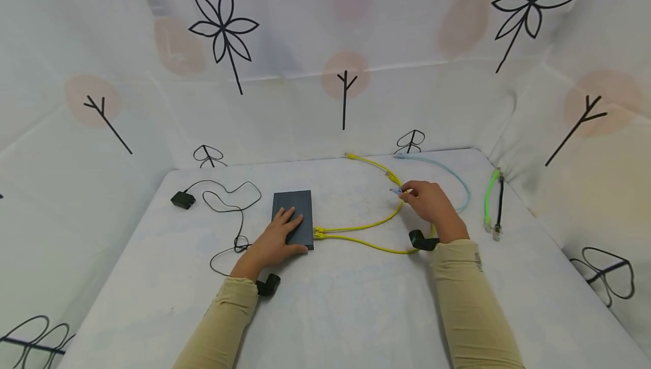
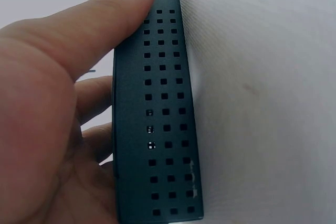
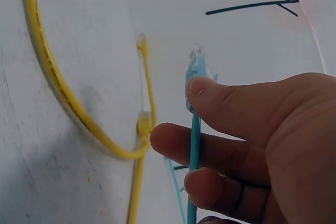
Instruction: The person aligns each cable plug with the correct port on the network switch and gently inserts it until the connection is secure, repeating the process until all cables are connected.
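My left hand (image 1: 274, 240) rests on a dark grey network switch (image 1: 301, 202), its fingers spread over the top. In the left wrist view the thumb lies against the vented side (image 2: 164, 108) of the case. My right hand (image 1: 431, 204) is raised to the right of the switch. Between thumb and fingers it pinches the clear plug (image 3: 197, 72) of a light blue network cable (image 3: 194, 140), tip pointing away from the palm. Yellow network cables (image 1: 356, 228) are plugged into the right side of the switch and curve off beneath the right hand.
A black power adapter (image 1: 183, 199) with a thin looping cord (image 1: 224, 209) lies left of the switch. Loose yellow plugs (image 1: 351, 156) lie toward the back. Near the right edge are short green (image 1: 489, 199) and black (image 1: 500, 202) cables. White patterned cloth (image 1: 305, 103) surrounds the table.
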The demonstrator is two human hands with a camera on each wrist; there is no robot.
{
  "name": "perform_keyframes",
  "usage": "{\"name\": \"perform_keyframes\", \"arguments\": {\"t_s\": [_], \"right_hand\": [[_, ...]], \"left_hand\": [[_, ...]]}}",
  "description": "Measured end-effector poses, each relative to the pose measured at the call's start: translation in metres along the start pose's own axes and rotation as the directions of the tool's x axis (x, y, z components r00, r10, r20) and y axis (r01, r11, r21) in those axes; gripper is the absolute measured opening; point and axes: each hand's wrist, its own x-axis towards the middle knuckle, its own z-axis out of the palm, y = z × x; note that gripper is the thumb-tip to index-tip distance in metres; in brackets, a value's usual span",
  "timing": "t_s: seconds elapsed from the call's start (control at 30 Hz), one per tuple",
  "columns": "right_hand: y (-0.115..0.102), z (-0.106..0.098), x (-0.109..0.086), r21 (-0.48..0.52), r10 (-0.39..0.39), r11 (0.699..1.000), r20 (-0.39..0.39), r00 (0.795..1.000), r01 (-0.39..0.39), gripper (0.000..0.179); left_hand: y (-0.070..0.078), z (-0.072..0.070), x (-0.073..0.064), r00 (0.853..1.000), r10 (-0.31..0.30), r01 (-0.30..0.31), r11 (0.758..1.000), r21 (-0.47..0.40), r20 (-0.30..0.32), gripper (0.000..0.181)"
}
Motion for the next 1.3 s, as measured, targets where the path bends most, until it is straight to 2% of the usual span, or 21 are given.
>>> {"name": "perform_keyframes", "arguments": {"t_s": [0.2,0.47,0.9,1.3], "right_hand": [[-0.007,0.007,0.003,-0.013,-0.036,0.999,-0.007,0.999,0.036,0.031],[-0.018,0.012,0.004,0.007,-0.015,1.0,0.037,0.999,0.014,0.034],[-0.031,0.027,0.008,0.015,-0.121,0.992,-0.004,0.993,0.122,0.033],[-0.044,0.041,0.011,-0.004,-0.187,0.982,-0.046,0.981,0.187,0.029]], "left_hand": [[0.0,0.0,0.0,1.0,0.0,0.0,1.0,0.0,-0.002,0.085],[0.002,0.0,-0.001,1.0,-0.007,0.007,1.0,-0.011,0.0,0.084],[0.004,-0.002,-0.001,1.0,-0.012,0.012,1.0,-0.003,0.003,0.084],[0.004,-0.002,-0.001,1.0,-0.018,0.018,1.0,-0.002,0.0,0.084]]}}
